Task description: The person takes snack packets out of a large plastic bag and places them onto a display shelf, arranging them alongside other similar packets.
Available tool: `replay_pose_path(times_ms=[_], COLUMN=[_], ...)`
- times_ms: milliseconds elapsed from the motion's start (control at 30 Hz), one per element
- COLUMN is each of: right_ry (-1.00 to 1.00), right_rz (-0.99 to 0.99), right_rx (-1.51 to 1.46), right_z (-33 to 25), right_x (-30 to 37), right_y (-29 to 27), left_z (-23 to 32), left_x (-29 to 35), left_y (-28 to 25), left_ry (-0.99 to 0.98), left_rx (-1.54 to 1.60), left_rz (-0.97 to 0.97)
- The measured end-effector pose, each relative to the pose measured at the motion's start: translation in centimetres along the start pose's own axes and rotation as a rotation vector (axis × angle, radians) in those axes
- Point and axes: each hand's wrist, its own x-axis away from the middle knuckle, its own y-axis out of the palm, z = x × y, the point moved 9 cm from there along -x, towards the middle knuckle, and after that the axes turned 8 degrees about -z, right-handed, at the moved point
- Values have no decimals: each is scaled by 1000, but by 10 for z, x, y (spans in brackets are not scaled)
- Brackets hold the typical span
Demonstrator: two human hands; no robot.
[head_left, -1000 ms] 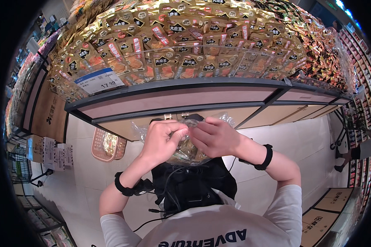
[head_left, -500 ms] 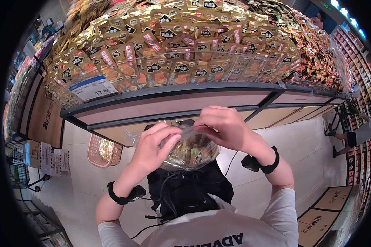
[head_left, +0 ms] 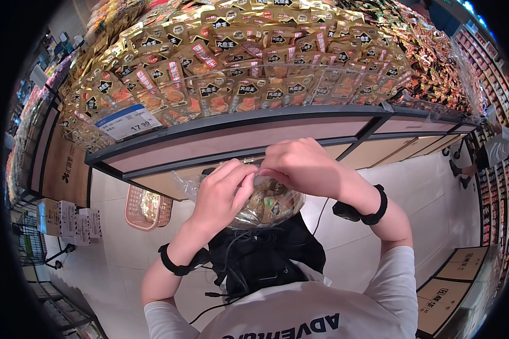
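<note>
A clear plastic bag (head_left: 266, 210) filled with gold snack packets hangs in front of my body, below the edge of the display. My left hand (head_left: 225, 191) pinches the gathered top of the bag from the left. From the right, my right hand (head_left: 300, 164) pinches the same gathered plastic, its fingertips meeting those of my left. A loose corner of the film sticks out to the left of my left hand. The lower part of the bag bulges round with packets. My hands hide the bag's mouth.
Ahead stands a large display bin heaped with gold snack packets (head_left: 249, 96), with a price card (head_left: 129, 121) on its front. A pink basket (head_left: 147, 208) holding packets is on the floor at left, near stacked boxes (head_left: 70, 222). Another person (head_left: 495, 148) stands at far right.
My hands have drawn closer together, and their fingertips now meet at the bag's top. The view has shifted slightly. The person at far right has moved.
</note>
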Motion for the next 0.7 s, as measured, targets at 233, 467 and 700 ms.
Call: replay_pose_path(times_ms=[233, 467, 700], right_ry=[-70, -367, -457], right_rz=[-49, 151, 305], right_rx=[50, 258, 495], right_z=[-8, -34, -38], right_x=[-2, 16, 30], right_y=[8, 15, 29], left_z=[8, -5, -32], left_x=[-6, -5, -1], left_y=[1, 6, 23], left_ry=[113, -57, -259], left_rx=[-38, 98, 264], left_rz=[33, 34, -22])
